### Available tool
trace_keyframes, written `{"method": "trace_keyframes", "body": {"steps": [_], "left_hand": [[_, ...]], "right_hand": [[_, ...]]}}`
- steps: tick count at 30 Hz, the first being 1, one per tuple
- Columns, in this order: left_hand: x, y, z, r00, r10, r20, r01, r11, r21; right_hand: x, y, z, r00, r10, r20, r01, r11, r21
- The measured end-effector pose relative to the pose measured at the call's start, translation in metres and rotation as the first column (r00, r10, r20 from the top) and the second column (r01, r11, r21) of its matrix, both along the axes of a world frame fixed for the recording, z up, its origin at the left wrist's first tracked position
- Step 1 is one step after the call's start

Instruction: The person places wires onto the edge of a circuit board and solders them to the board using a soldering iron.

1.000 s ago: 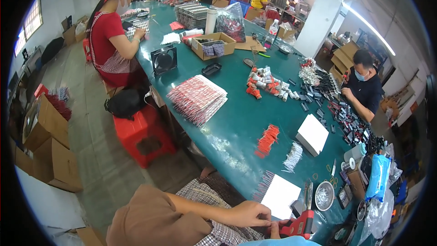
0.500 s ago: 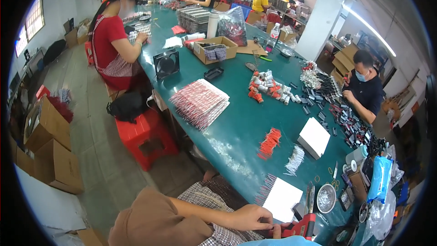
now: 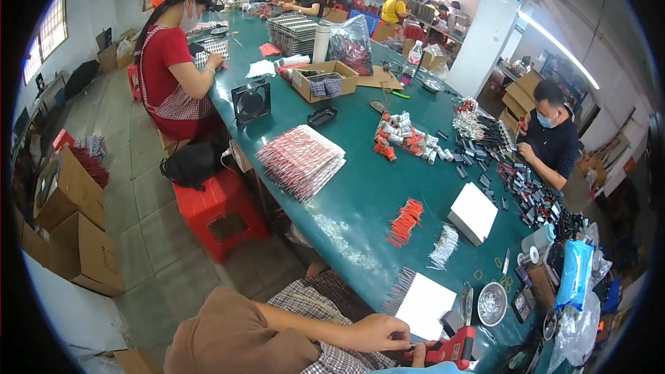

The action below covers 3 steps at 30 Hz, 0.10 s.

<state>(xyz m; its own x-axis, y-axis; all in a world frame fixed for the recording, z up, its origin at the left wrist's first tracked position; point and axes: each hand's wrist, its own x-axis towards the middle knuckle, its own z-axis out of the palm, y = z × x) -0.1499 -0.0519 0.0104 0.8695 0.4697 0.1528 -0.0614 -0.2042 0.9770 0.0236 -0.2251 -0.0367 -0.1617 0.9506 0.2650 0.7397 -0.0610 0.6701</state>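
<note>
My left hand (image 3: 377, 333) reaches in from the lower edge, fingers pinched together; whatever is between them is too small to make out. Just beside its fingertips, a finger of my right hand (image 3: 418, 354) shows, pressed close in. A pale blue shape at the lower edge hides most of that hand. A red and black hand tool (image 3: 454, 348) lies right by these fingers; I cannot tell whether the right hand grips it. Beyond the hands is a white sheet or block (image 3: 424, 305) with dark-red wires sticking out along its left side. A metal bowl of small silvery parts (image 3: 492, 303) stands to its right.
The green table (image 3: 346, 194) bears red wires (image 3: 405, 221), white wires (image 3: 443, 247), a white box (image 3: 473, 212) and a wire stack (image 3: 301, 161). A blue packet (image 3: 575, 273) lies at right. A red stool (image 3: 218, 215) stands left. Co-workers sit around the table.
The whole view has shifted slightly. My two hands stay together beside the red tool, with only small finger movement. The co-worker at left has lifted their head a little.
</note>
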Motion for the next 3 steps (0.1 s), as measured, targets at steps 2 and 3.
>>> {"method": "trace_keyframes", "body": {"steps": [2,3], "left_hand": [[0.0,-0.002,-0.001,0.999,0.038,-0.015,-0.038,0.999,0.008],[0.001,-0.004,0.0,0.999,0.033,-0.013,-0.033,0.999,0.004]], "right_hand": [[-0.031,0.021,0.057,-0.317,-0.413,-0.854,0.403,0.756,-0.515],[-0.03,0.018,0.059,-0.318,-0.414,-0.853,0.408,0.752,-0.517]]}}
